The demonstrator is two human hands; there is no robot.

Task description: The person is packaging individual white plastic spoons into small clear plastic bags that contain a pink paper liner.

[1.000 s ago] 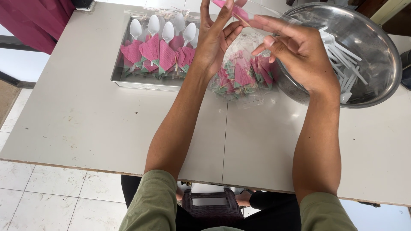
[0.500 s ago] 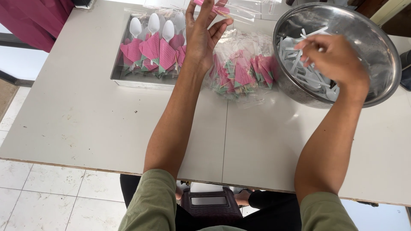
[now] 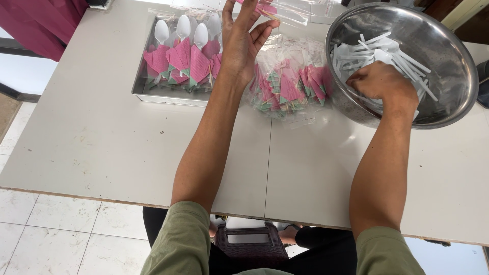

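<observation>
The right hand [image 3: 379,81] has dropped from the raised packet into the steel bowl [image 3: 448,109] at two o'clock, fingers curled among white plastic spoons [image 3: 356,51], while the left hand [image 3: 242,43] keeps the clear sleeve [image 3: 285,12] pinched at twelve, awaiting another spoon.

Right hand [image 3: 379,81] digs among white spoons [image 3: 356,51] (steel bowl [image 3: 448,109]); left hand [image 3: 242,43] raised.

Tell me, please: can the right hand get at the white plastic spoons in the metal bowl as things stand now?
Probably yes. The right hand is already inside the metal bowl, resting on the loose white plastic spoons. The bowl is open on top and nothing covers the spoons. Whether it has gripped one cannot be seen.
</observation>
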